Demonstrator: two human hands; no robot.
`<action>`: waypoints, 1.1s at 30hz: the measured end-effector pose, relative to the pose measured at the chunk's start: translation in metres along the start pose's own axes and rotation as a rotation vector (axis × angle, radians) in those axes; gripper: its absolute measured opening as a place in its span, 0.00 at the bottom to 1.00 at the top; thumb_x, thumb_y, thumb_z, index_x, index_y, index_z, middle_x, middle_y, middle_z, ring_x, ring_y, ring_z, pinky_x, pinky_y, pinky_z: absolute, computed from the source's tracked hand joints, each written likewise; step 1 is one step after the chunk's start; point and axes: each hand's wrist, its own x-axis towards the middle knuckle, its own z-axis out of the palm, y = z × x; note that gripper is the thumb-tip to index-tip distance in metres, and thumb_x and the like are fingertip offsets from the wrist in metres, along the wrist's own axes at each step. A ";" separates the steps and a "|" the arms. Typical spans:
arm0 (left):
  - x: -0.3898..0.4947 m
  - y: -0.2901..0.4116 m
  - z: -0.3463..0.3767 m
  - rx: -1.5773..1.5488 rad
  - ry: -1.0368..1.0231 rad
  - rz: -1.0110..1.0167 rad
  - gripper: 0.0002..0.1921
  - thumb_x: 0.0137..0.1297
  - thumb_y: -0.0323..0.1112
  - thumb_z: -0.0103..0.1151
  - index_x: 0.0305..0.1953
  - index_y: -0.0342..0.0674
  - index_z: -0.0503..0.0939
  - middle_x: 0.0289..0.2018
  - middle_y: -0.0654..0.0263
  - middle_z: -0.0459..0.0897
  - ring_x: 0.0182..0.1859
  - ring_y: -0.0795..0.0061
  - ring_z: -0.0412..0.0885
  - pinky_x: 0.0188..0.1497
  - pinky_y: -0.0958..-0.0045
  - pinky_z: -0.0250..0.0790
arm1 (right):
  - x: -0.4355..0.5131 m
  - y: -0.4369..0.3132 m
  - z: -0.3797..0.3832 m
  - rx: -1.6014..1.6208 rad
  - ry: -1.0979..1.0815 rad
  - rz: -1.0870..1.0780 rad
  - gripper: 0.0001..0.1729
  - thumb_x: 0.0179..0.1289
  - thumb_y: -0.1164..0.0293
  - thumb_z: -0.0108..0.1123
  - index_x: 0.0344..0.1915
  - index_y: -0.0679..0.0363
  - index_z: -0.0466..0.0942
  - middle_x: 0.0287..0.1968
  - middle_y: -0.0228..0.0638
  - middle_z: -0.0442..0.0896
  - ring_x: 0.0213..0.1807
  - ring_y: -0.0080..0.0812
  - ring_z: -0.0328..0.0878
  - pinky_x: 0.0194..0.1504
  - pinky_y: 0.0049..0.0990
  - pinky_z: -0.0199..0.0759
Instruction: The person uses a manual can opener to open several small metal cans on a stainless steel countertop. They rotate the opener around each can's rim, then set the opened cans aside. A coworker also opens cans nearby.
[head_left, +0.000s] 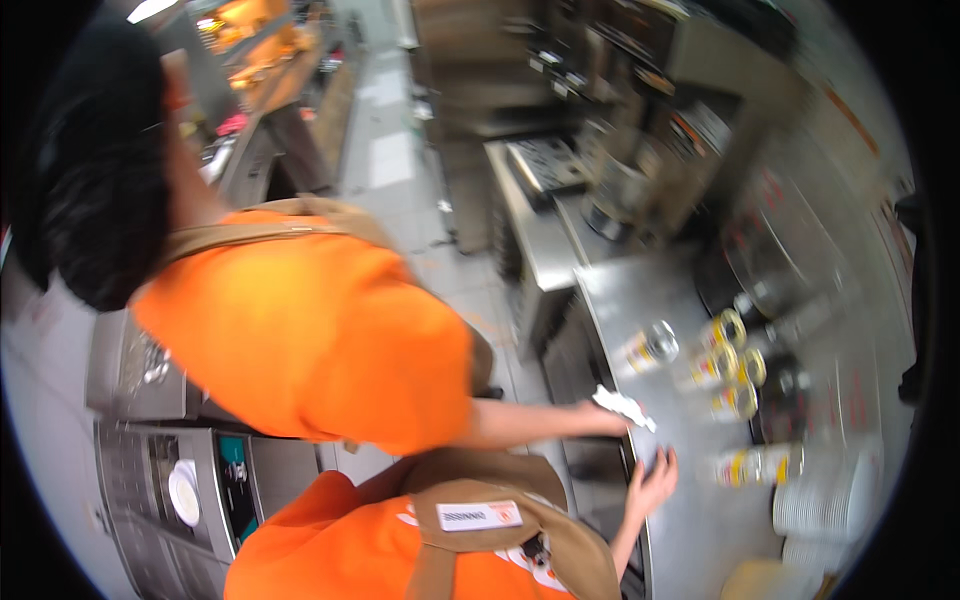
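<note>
My right hand (654, 484) reaches over the near edge of a stainless steel counter (686, 525), fingers spread and nothing in them. My left hand is out of view. Just beyond my right hand, a co-worker's hand (606, 420) holds a crumpled white cloth or paper (624, 407) at the counter's edge. Farther along stands a single can (651, 349) with a yellow, white and red label. Several similar cans (721, 364) are grouped to its right. More such cans (757, 466) are lined up to the right of my hand; blur hides their details.
A co-worker in an orange shirt (315, 330) leans close on my left. Stacked white dishes (825, 501) stand at the counter's right side, near a blurred dark container (781, 394). Ahead are a cooktop (551, 163) and a tiled floor aisle (390, 161). Metal cabinets (142, 480) are at lower left.
</note>
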 end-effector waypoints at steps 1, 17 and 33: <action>-0.001 0.000 -0.001 0.004 -0.010 0.002 0.23 0.57 0.48 0.60 0.51 0.42 0.76 0.44 0.58 0.82 0.51 0.62 0.77 0.55 0.65 0.68 | 0.000 -0.001 -0.001 0.005 0.004 -0.001 0.27 0.61 0.57 0.58 0.56 0.59 0.73 0.62 0.48 0.69 0.64 0.50 0.63 0.64 0.45 0.55; -0.019 0.093 -0.028 -0.020 -0.174 0.190 0.26 0.59 0.46 0.62 0.57 0.41 0.71 0.48 0.60 0.80 0.56 0.66 0.73 0.59 0.66 0.65 | -0.005 -0.058 0.000 0.440 0.001 -0.025 0.16 0.55 0.73 0.63 0.45 0.60 0.79 0.50 0.42 0.79 0.52 0.43 0.76 0.54 0.36 0.70; -0.118 0.251 -0.080 -0.766 -0.317 0.555 0.31 0.61 0.43 0.63 0.63 0.40 0.66 0.52 0.62 0.78 0.60 0.70 0.70 0.62 0.67 0.61 | 0.040 -0.179 0.046 1.189 -0.349 -0.167 0.15 0.54 0.78 0.62 0.44 0.71 0.79 0.57 0.43 0.76 0.59 0.41 0.74 0.56 0.34 0.68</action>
